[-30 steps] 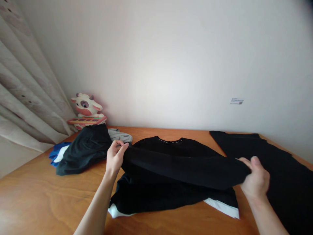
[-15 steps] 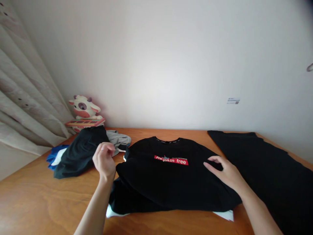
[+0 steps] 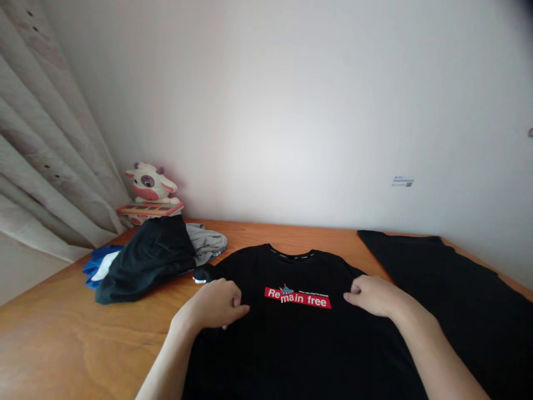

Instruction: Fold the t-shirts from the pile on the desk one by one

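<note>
A black T-shirt (image 3: pixel 300 344) lies front side up on the wooden table, its neckline toward the wall and a red "Remain free" print across its chest. Over the shirt's left side is my left hand (image 3: pixel 219 305), fingers curled and thumb pointing toward the print; whether it pinches cloth is hidden. My right hand (image 3: pixel 370 294) rests at the right side of the chest, with fingers and thumb closed together near the fabric. What lies between those fingers is too small to make out. The shirt's lower part runs out of view at the bottom.
Crumpled dark, grey and blue clothes (image 3: pixel 145 258) lie at the left on the wooden table (image 3: pixel 83 339). Behind them stands a cow toy (image 3: pixel 150 186) with a keyboard, beside a curtain (image 3: pixel 45 128). Another black cloth (image 3: pixel 449 278) is spread at the right.
The shirt's lower part has come toward me and lies flatter, covering the white cloth below it. My left hand has moved right and down onto the shirt; my right hand's fingers have closed.
</note>
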{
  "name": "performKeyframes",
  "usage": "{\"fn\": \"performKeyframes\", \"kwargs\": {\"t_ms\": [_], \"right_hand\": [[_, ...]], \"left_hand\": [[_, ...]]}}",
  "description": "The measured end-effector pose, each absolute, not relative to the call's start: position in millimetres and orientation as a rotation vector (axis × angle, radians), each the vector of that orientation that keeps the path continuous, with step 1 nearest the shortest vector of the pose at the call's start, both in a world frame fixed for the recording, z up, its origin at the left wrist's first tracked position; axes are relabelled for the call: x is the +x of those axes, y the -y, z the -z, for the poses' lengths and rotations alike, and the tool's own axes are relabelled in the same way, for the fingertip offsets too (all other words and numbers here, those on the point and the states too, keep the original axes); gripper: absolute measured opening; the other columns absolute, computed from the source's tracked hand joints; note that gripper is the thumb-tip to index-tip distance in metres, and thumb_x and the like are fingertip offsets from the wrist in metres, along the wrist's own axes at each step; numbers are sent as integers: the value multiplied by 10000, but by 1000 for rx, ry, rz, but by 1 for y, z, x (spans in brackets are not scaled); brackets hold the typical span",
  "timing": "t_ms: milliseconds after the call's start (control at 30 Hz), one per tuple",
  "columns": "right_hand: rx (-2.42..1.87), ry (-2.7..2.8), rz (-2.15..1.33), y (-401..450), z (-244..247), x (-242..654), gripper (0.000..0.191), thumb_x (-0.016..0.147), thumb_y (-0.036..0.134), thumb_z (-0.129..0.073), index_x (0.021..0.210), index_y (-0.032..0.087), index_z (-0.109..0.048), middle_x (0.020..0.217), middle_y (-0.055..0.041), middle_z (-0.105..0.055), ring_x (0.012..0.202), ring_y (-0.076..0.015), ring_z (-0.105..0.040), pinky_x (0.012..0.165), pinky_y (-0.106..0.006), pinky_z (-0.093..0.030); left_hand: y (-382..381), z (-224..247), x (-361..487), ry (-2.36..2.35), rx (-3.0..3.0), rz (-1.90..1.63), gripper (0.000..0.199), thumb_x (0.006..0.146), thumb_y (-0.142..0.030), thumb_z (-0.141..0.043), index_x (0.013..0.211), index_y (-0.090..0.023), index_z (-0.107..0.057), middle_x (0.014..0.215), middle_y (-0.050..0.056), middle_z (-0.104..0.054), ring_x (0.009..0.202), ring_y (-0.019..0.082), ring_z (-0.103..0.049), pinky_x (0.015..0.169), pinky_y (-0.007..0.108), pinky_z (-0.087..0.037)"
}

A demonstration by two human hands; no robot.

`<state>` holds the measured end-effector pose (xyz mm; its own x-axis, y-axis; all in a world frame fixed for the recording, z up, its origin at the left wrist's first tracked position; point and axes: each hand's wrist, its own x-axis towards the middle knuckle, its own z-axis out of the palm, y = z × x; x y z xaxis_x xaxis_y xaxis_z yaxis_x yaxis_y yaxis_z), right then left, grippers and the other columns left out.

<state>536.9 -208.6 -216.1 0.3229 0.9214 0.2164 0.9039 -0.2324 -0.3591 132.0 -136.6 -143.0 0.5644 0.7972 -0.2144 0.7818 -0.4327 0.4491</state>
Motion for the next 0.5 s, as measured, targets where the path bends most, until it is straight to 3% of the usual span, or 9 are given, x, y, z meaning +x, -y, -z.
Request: {"fn": "performKeyframes", "kwargs": {"t_ms": [67, 133, 233, 367, 500], "right_hand": [[-2175, 1688, -63, 184, 210, 517, 244, 692, 336, -752, 505, 263, -614, 530, -43, -624, 518, -237, -621, 548, -352, -436], [-2118, 1662, 27, 162, 208, 498, 150, 815, 316, -633, 684, 264, -686, 742, -80, -721, 694, -265, -683, 626, -368, -477], [-2009, 1549, 191, 145, 218, 482, 276, 959, 296, -418, 1014, 233, -681, 1112, -143, -717, 1012, -290, -673, 831, -409, -516], [-1904, 1444, 299, 148, 250, 486, 278, 961, 277, -378, 1082, 194, -614, 1131, -162, -685, 1080, -301, -633, 978, -463, -487], [-1893, 1397, 300, 147, 271, 498, 273, 945, 249, -386, 1128, 185, -579, 1187, -172, -680, 1133, -309, -626, 1000, -477, -484]], "left_hand": [[133, 152, 145, -1199, 2454, -374, 305, 897, -426, -572, 675, -253, -689, 664, 38, -703, 655, 215, -646, 648, 297, -439], [128, 166, 159, -1092, 2572, -561, 268, 967, -404, -512, 866, -250, -707, 859, 63, -725, 822, 231, -657, 749, 317, -465], [121, 191, 171, -1002, 2673, -653, 209, 988, -362, -514, 991, -245, -688, 1018, 80, -700, 971, 255, -626, 867, 362, -484], [115, 209, 170, -1095, 2554, -756, 182, 980, -375, -539, 1028, -250, -662, 1056, 70, -671, 982, 247, -637, 873, 364, -510], [102, 211, 171, -1213, 2285, -764, 260, 965, -435, -531, 1015, -218, -665, 1050, 66, -687, 797, 197, -673, 758, 326, -527]]}}
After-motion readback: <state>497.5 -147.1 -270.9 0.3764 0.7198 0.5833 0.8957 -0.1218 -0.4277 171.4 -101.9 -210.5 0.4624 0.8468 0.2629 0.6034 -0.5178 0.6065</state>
